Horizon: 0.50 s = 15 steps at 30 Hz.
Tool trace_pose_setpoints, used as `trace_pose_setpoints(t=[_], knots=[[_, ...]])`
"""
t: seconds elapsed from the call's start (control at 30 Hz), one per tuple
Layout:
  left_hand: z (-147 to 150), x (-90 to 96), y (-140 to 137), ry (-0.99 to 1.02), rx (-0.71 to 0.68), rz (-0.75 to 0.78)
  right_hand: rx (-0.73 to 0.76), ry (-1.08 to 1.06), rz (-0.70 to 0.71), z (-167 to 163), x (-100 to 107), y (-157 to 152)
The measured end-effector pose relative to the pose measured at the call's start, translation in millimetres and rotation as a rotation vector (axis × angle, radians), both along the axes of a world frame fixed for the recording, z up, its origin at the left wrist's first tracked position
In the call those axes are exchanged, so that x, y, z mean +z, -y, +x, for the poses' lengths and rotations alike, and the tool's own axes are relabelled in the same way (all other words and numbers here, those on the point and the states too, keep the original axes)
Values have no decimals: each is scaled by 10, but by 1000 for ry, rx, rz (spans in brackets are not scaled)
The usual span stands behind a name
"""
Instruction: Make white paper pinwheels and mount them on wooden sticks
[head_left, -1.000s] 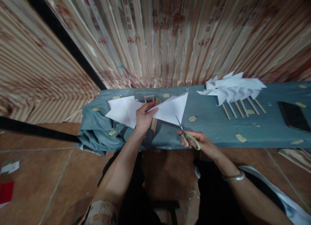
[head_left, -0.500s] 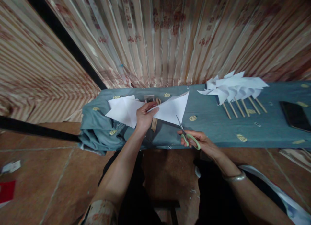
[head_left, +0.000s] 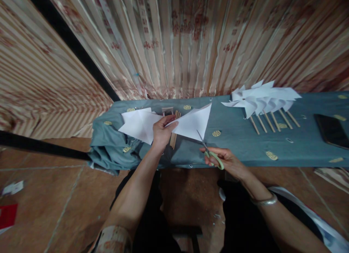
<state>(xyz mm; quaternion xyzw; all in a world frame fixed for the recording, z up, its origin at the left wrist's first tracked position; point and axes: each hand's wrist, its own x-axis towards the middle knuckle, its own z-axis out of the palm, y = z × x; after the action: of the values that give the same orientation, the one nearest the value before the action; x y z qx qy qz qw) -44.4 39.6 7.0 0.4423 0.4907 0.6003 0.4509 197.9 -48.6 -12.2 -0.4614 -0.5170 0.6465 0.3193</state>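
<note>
My left hand (head_left: 163,131) pinches a folded sheet of white paper (head_left: 192,122) between thumb and fingers, above the cloth-covered bench. In my right hand (head_left: 222,160) is a pair of scissors (head_left: 213,157) with pale green handles, its blades meeting the paper's lower edge near the right corner. Several thin wooden sticks (head_left: 173,139) lie under the paper, partly covered by it and my left hand. More white paper (head_left: 139,123) rests on the cloth to the left of that hand.
White paper pinwheels (head_left: 265,100) on wooden sticks lie in an overlapping row at the right. A black phone (head_left: 331,129) is near the right end of the bench cloth (head_left: 240,136). Behind the bench hangs a patterned curtain (head_left: 177,45). A dark pole (head_left: 73,45) slants at the left.
The scissor handles have drawn closer together, and the blades have shifted slightly left along the paper's lower edge. My left hand keeps its place on the paper.
</note>
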Motion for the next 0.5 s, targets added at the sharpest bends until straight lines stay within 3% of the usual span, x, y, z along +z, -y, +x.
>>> trace_pose_setpoints(t=[0.27, 0.5], knots=[[-13, 16, 7, -18, 1, -4, -45, -5, -76, -42, 27, 7], [20, 0, 27, -22, -31, -26, -24, 11, -38, -25, 12, 2]])
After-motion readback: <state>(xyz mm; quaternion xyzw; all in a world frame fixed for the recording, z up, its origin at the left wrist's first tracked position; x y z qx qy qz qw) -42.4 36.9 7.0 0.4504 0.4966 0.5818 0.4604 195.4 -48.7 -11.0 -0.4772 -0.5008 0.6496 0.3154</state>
